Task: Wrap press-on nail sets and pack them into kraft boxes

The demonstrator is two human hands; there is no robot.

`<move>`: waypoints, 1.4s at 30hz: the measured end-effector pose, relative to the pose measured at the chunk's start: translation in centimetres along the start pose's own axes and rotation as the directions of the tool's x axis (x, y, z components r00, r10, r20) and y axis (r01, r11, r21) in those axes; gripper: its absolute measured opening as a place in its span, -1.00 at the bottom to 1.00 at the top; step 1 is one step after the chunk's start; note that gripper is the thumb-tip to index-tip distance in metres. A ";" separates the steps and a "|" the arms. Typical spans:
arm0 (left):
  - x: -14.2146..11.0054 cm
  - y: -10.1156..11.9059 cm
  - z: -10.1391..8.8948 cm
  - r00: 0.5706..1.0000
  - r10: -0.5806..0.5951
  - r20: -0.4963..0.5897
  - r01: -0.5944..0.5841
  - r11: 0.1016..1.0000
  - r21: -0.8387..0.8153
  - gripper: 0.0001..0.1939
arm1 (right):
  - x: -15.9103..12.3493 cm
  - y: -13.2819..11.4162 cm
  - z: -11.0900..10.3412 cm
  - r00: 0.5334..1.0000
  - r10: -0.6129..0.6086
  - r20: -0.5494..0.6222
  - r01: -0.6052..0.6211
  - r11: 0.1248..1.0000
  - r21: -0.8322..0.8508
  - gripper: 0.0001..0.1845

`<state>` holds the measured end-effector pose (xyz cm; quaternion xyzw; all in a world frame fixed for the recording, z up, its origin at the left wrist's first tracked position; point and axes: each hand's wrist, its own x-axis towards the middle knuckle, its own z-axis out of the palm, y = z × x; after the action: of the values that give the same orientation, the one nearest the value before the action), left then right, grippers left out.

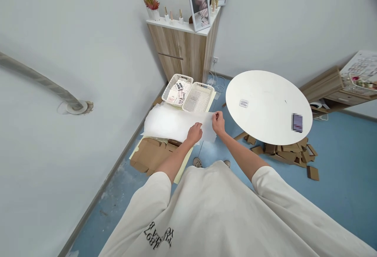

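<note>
Pale walls (294,21) meet a blue floor (347,151), and a grey pipe (44,80) runs into the wall on the left. A wood-grained cabinet (179,46) with a white top stands in the corner. To its right is a round white worktop (268,92), with brown cardboard pieces (287,155) heaped on the floor at its near edge. A pale yellow worktop (183,168) lies in front of the person. Across it spreads the thin white sheet material (166,121), just nearer than two baskets and partly over flattened brown cardboard (150,153).

Of the white perforated baskets, set side by side, the left basket (185,78) holds a jumble of printed packets (178,94); the right basket (204,100) has clear packets (193,100) along its left side and bare bottom beside them. The right hand (218,123) has its grip closed on the sheet material's right end. The left hand (194,133) rests at the sheet with curled fingers; whether its grip pinches anything, I cannot tell. A small clear case (244,103) lies on the round worktop.
</note>
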<state>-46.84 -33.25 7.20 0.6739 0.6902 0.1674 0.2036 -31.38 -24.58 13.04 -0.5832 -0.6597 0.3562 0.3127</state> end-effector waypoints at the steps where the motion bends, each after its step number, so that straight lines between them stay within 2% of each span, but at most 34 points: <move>1: 0.3 0.5 0.0 1.000 0.010 0.001 -0.010 1.000 -0.008 -0.62 | 0.1 0.2 -0.7 1.000 0.002 -0.017 -0.002 1.000 0.011 -0.71; 7: 3.3 4.4 0.9 0.997 0.067 0.026 -0.067 0.997 -0.028 -0.60 | 1.4 3.1 -5.9 0.991 0.072 -0.116 -0.070 0.997 0.017 -0.73; 12: 6.8 8.6 3.1 0.990 0.121 0.069 -0.119 0.993 -0.027 -0.55 | 2.9 7.3 -10.7 0.962 0.178 -0.207 -0.181 0.984 0.007 -0.74; 17: 10.8 13.3 6.4 0.984 0.120 0.131 -0.121 0.993 0.005 -0.48 | 5.2 12.8 -15.7 0.968 0.222 -0.122 -0.214 0.974 0.070 -0.65; 22: 15.6 18.8 10.2 0.970 0.114 0.216 -0.130 0.989 0.064 -0.48 | 9.3 19.3 -21.4 0.947 0.263 -0.184 -0.240 0.961 0.141 -0.58; 30: 23.1 28.3 16.7 0.935 0.078 0.346 -0.129 0.983 0.129 -0.44 | 14.8 29.7 -30.4 0.922 0.364 -0.130 -0.356 0.931 0.078 -0.33; 33: 24.9 31.2 19.2 0.911 0.055 0.408 -0.122 0.982 0.142 -0.41 | 15.7 33.2 -32.5 0.901 0.425 -0.087 -0.422 0.905 0.046 -0.26; 37: 26.4 33.9 22.1 0.876 0.044 0.481 -0.136 0.978 0.158 -0.39 | 16.3 36.9 -34.0 0.856 0.516 -0.032 -0.516 0.856 0.017 -0.18; 42: 27.4 35.5 24.4 0.831 0.031 0.556 -0.162 0.969 0.188 -0.37 | 16.4 38.9 -34.9 0.783 0.622 0.005 -0.622 0.783 -0.001 -0.12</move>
<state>-4.14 -5.67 2.65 0.7463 0.5823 -0.1026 0.3056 16.78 -2.09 -0.21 -0.7669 -0.4315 0.4411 0.1764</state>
